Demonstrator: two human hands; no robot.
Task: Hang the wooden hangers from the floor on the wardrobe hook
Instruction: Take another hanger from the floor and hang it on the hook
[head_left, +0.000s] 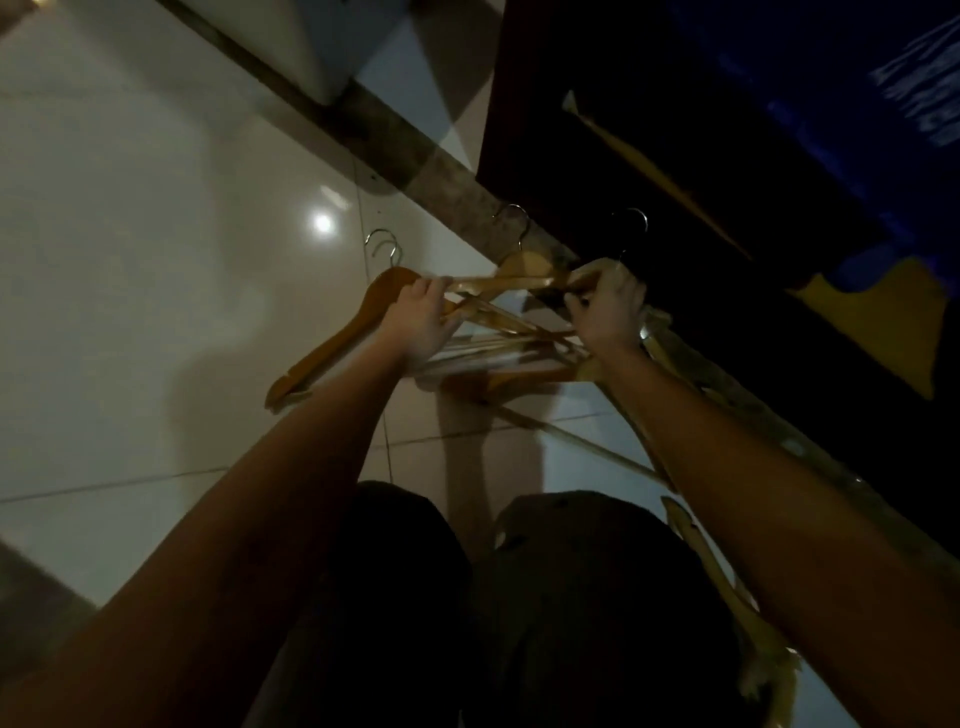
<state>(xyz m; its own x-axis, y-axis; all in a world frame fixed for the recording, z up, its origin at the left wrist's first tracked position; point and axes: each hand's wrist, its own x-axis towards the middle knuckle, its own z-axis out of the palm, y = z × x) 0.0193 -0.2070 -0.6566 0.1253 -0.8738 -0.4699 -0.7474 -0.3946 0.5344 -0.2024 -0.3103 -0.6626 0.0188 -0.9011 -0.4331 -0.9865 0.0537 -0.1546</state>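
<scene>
Lying on the glossy tiled floor (130, 260) at left: one darker wooden hanger (332, 343), metal hook pointing away from the person. Left hand (421, 325) overlaps its shoulder, fingers curled round a pale hanger bar; a grip on the dark one too cannot be confirmed. Between the hands: tangled pile of pale hangers (514, 348) on the tiles, partly blurred. Right hand (610, 312) is closed round a pale hanger's end at the foot of the dark wardrobe (649, 130). Further hangers (688, 530) lie along the wardrobe base, lower right.
</scene>
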